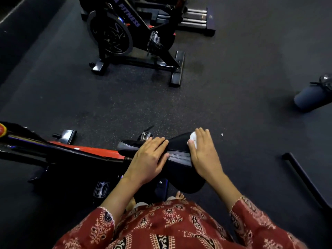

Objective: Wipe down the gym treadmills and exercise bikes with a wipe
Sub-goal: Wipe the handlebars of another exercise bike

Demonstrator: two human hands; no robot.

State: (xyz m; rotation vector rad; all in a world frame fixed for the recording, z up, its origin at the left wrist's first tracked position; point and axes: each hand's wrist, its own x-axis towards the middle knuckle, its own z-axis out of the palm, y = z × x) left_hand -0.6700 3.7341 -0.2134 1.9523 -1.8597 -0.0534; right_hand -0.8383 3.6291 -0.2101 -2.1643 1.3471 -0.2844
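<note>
Red patterned sleeves (251,218) fill the lower edge of the view, and both bare forearms reach forward from them to the saddle (179,142) of an exercise bike (89,150) with a black and red frame that runs off to the left. The left hand (149,159) lies flat on the narrower part of the black saddle, its fingers (158,142) straight and together, holding nothing. The right hand (203,151) rests on the saddle's wider end, its fingers straight as well, pressing a white wipe (193,140) against the saddle's surface; most of the wipe is hidden under the palm and only a crumpled edge shows beside the index finger. A metal pedal (146,136) shows just beyond the left hand's fingertips, and bare toes (180,194) show below the saddle on the dark speckled floor (215,87).

Farther off, well apart from the near bike, a second black exercise bike (111,36) stands on its two floor bars, with blue lettering ending in "FITNESS" on its frame. Behind it lie chrome bars (195,17) in a low black stand. Near the right edge a grey-blue tumbler (310,96) with a clear lid sits on the floor, and a thin black bar (305,177) runs diagonally below it.
</note>
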